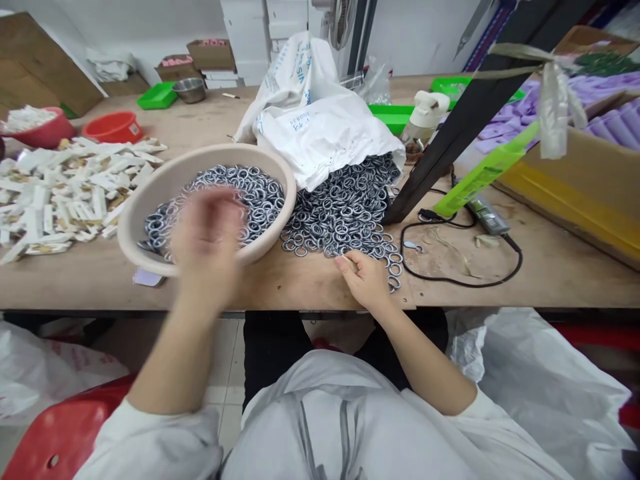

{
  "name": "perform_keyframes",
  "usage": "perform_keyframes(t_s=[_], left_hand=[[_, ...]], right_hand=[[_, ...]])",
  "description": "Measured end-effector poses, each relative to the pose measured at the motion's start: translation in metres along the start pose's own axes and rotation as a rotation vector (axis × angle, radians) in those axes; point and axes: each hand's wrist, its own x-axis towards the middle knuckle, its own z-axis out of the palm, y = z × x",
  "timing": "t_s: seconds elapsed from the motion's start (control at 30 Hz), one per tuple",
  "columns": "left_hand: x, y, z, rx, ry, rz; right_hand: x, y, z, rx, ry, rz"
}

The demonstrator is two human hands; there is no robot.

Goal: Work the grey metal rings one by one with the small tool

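Observation:
Blurred by motion, my left hand [210, 223] is over a beige basin [131, 230] that holds many grey metal rings [257, 200]. Its fingers are smeared, so whether anything is in them cannot be made out. My right hand [366, 277] rests at the front edge of a loose heap of the same rings [345, 207] on the table. Thumb and forefinger are pinched together there on a metal ring, partly covered by the fingers. The heap spills from the mouth of a white woven sack [325, 127] lying behind it.
White plastic pieces [65, 193] are heaped on the wooden table [300, 287] at left, near a red bowl [113, 127]. A dark post [445, 133] slants up right of the rings. Beyond it are a black cable [465, 285] and a cardboard box [575, 180] with purple pieces.

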Motion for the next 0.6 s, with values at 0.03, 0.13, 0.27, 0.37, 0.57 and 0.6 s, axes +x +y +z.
perform_keyframes(t_s=[0.03,0.13,0.27,0.37,0.57,0.6], left_hand=[[-0.007,-0.011,0.023,0.205,-0.162,0.129],[-0.011,-0.052,0.077,0.714,-0.385,0.240],[0.001,-0.091,0.093,0.958,-0.372,0.146],[0.001,-0.091,0.085,0.724,-0.378,0.136],[-0.035,-0.066,0.089,-0.200,-0.526,-0.186],[-0.041,-0.064,0.092,-0.345,-0.530,-0.285]], right_hand=[[-0.001,0.000,0.000,0.011,0.013,-0.005],[-0.005,0.001,0.000,0.040,0.028,-0.024],[-0.011,0.006,0.000,0.071,0.021,-0.006],[-0.012,0.007,0.000,0.198,-0.005,0.013],[-0.008,-0.009,0.006,0.684,-0.147,-0.069],[-0.008,-0.012,0.007,0.734,-0.156,-0.053]])
